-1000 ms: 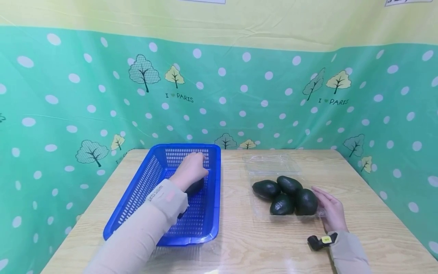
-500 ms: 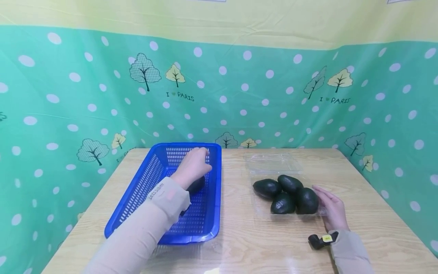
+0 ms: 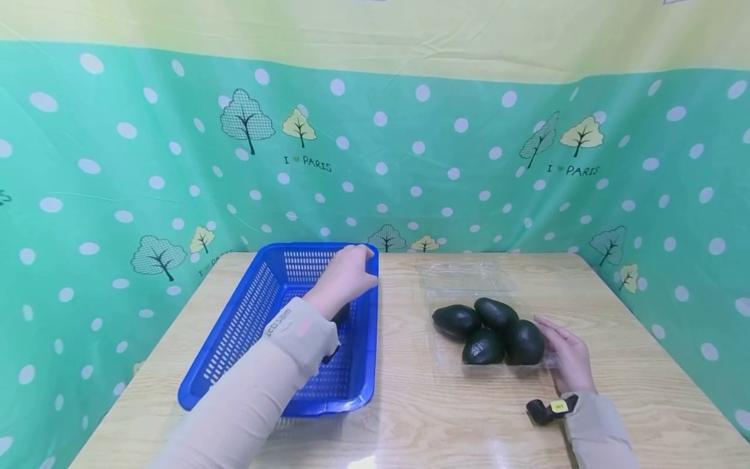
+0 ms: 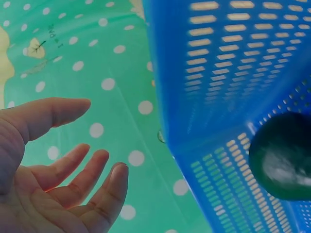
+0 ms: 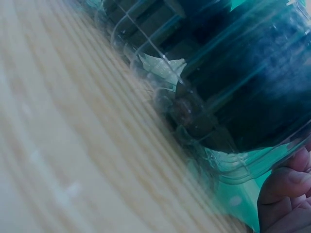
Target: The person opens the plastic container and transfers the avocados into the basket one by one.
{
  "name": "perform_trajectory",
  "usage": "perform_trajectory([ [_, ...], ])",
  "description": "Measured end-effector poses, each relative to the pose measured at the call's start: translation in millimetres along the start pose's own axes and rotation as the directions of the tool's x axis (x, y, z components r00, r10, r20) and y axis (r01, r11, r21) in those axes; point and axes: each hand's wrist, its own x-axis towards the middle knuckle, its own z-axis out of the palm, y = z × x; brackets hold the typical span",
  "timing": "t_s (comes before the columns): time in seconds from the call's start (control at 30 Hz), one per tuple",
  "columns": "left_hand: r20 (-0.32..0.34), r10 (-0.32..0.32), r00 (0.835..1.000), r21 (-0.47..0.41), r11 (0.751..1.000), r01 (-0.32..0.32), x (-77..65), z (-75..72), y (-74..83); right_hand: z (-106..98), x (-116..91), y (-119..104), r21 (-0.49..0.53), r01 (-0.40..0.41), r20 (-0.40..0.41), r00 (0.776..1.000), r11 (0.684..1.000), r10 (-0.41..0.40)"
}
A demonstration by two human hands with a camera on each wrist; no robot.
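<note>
Green polka-dot cloth hangs behind a wooden table, avocados on both sides of it.
From where I stand, the person's left hand is above the far right corner of the blue basket, thumb and fingers well apart with nothing between them; a dark avocado is in the basket, clear of that hand. Four more avocados sit bunched in a clear plastic box, its lid folded back flat. The right hand touches the box's near right corner with its fingers; whether it pinches the plastic I can't tell.
</note>
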Motion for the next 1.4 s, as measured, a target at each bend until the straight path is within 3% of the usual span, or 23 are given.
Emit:
perform_trajectory([
  [0.27,0.014,0.043,0.999,-0.040,0.998,-0.042,1.3,1.0,20.0,0,0,-1,-0.020,-0.024,-0.015,1.000,1.000,0.023],
  [0.63,0.073,0.048,0.996,-0.126,0.991,-0.038,7.3,11.3,40.5,2,-1,-3,0.004,0.004,-0.013,1.000,1.000,-0.004],
  [1.1,0.118,0.040,0.992,-0.273,0.962,-0.006,7.6,28.6,53.5,1,-1,-2,0.006,-0.011,-0.018,1.000,1.000,0.011],
  [1.4,0.130,0.043,0.991,-0.264,0.964,-0.007,9.9,47.6,61.2,2,-2,-2,0.003,0.002,-0.021,1.000,1.000,-0.002],
])
